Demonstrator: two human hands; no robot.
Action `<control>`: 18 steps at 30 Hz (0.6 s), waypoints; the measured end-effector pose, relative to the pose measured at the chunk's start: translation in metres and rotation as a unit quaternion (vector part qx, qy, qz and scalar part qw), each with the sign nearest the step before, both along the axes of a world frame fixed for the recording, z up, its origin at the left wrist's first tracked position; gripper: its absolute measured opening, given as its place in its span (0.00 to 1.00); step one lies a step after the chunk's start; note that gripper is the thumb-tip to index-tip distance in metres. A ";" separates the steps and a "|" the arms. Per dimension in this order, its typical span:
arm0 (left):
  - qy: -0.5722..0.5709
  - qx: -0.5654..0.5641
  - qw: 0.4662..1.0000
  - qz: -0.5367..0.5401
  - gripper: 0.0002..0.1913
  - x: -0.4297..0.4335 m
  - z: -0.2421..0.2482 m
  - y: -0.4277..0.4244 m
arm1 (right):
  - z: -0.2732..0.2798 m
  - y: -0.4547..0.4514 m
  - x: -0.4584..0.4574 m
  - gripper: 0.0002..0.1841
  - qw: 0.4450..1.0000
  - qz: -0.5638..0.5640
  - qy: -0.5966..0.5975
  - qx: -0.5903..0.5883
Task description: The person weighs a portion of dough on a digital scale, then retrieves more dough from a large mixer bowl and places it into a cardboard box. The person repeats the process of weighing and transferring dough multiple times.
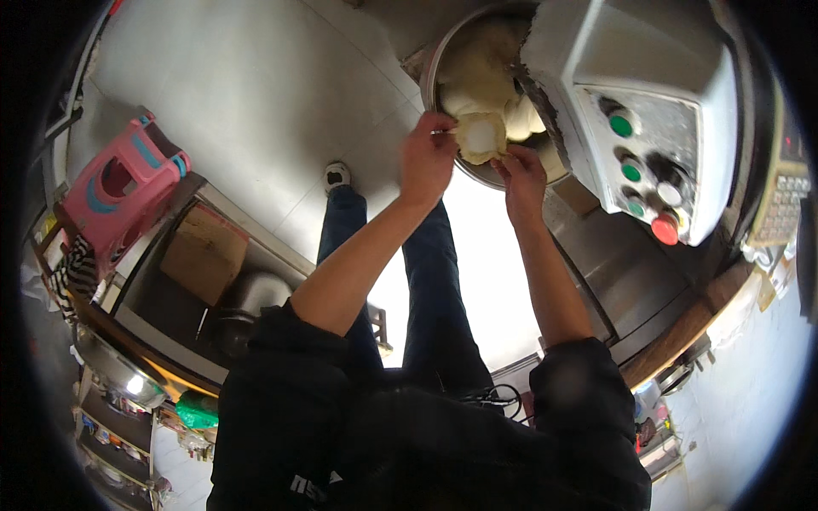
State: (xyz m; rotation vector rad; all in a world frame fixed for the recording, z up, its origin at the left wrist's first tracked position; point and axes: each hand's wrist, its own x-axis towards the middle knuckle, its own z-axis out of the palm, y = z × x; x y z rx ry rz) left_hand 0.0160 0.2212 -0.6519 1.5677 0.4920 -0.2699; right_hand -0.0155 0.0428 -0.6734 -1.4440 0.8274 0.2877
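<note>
Between my hands a small piece of pale dough (481,138) is stretched out, thin and whitish in its middle with a thicker yellowish rim. My left hand (434,147) pinches its left edge, and my right hand (523,175) pinches its lower right edge. Just beyond them, a round steel mixer bowl (432,80) holds a larger mass of pale dough (479,83). The stretched piece is over the near part of the bowl and hides some of its inside.
A white machine housing with a control panel (664,153) of green and red buttons overhangs the bowl's right side. A pink plastic stool (105,185) and a cardboard piece (203,252) are at the left. A steel cabinet (629,255) stands at the right.
</note>
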 end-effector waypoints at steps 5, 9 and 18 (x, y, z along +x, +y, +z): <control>-0.047 -0.016 0.992 -0.117 0.18 0.025 -0.022 -0.054 | -0.025 -0.023 0.015 0.12 0.929 0.170 -0.077 -0.318; -0.019 -0.152 0.979 -0.135 0.26 0.021 -0.035 -0.066 | -0.064 -0.023 0.049 0.14 0.737 0.342 -0.261 -0.521; 0.097 -0.132 0.986 -0.029 0.23 -0.119 0.001 0.055 | -0.177 -0.036 0.114 0.09 0.638 0.482 -0.078 -0.596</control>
